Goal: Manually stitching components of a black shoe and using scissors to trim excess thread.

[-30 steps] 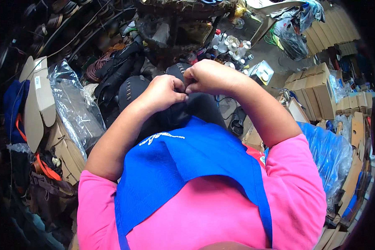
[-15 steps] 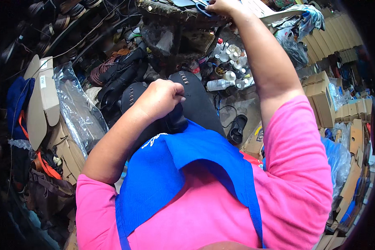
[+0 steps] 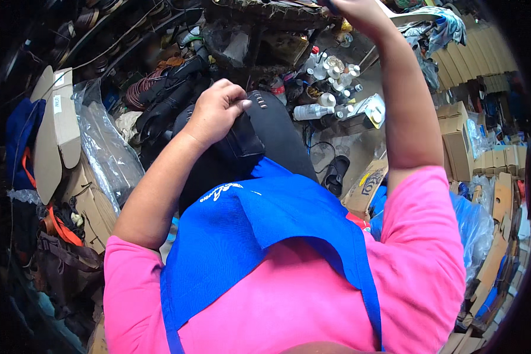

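Observation:
My left hand point(image 3: 215, 112) is closed above my lap, with thumb and fingers pinched on a black leather-like piece point(image 3: 245, 138) that hangs below it. Most of that piece's shape is lost against the black trousers point(image 3: 283, 141). Up at the far edge, my right hand point(image 3: 363, 16) is partly cut off by the frame. A dark blue bit, the handle of scissors point(image 3: 331, 6), shows at its fingers; the blades are out of view. A blue apron point(image 3: 277, 206) lies over my front and upper lap.
Several bottles point(image 3: 330, 82) stand on the floor ahead, right of my knees. A dark, worn bench point(image 3: 277, 17) is at the far side. Cardboard pieces point(image 3: 62, 130) and clear plastic point(image 3: 106, 147) lie left, a carton point(image 3: 454, 138) right, and a black sandal point(image 3: 336, 174) on the floor.
My right hand has moved right and farther toward the upper edge, lifting the scissors off the bench. My left hand has risen slightly away from me, and more of the black piece shows.

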Motion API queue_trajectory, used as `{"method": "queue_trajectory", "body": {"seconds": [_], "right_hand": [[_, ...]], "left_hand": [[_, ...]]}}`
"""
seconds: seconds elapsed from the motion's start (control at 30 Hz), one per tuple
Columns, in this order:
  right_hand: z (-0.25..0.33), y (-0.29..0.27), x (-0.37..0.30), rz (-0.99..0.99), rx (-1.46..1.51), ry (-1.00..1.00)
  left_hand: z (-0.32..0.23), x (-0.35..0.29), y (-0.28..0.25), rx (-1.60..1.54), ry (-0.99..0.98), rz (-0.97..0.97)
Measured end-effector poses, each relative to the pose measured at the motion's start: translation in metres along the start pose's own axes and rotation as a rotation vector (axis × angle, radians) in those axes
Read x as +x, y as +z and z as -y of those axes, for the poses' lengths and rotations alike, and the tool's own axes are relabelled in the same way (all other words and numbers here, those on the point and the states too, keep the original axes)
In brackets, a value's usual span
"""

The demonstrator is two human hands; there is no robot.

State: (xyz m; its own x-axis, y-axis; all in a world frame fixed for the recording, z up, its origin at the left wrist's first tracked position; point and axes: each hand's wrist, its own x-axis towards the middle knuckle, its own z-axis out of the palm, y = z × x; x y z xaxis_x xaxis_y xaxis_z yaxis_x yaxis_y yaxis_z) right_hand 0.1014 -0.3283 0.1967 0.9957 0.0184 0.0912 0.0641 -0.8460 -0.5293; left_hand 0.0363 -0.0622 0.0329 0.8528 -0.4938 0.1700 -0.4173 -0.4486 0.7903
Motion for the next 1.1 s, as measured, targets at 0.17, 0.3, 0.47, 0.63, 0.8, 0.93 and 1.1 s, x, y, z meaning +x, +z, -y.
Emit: {"method": "queue_trajectory", "body": {"seconds": [0.17, 0.3, 0.47, 0.63, 0.8, 0.93, 1.1], "right_hand": [[-0.061, 0.01, -0.095, 0.399, 0.567, -0.036], [-0.08, 0.043, -0.148, 0.614, 0.446, 0.16], [-0.067, 0.064, -0.145, 0.753, 0.32, 0.196], [-0.062, 0.075, -0.13, 0.751, 0.228, 0.108], [-0.058, 0.083, -0.12, 0.74, 0.189, 0.031], [-0.045, 0.082, -0.113, 0.787, 0.163, 0.064], [-0.044, 0.083, -0.108, 0.797, 0.176, 0.09]], "left_hand": [[0.017, 0.014, -0.005, -0.141, -0.08, 0.03], [0.004, 0.022, -0.014, 0.026, -0.04, 0.108], [-0.002, 0.024, -0.018, 0.131, -0.008, 0.128], [-0.01, 0.023, -0.017, 0.196, 0.02, 0.113], [-0.009, 0.023, -0.015, 0.218, 0.055, 0.118], [-0.011, 0.023, -0.013, 0.24, 0.108, 0.1], [-0.013, 0.024, -0.014, 0.231, 0.127, 0.1]]}}
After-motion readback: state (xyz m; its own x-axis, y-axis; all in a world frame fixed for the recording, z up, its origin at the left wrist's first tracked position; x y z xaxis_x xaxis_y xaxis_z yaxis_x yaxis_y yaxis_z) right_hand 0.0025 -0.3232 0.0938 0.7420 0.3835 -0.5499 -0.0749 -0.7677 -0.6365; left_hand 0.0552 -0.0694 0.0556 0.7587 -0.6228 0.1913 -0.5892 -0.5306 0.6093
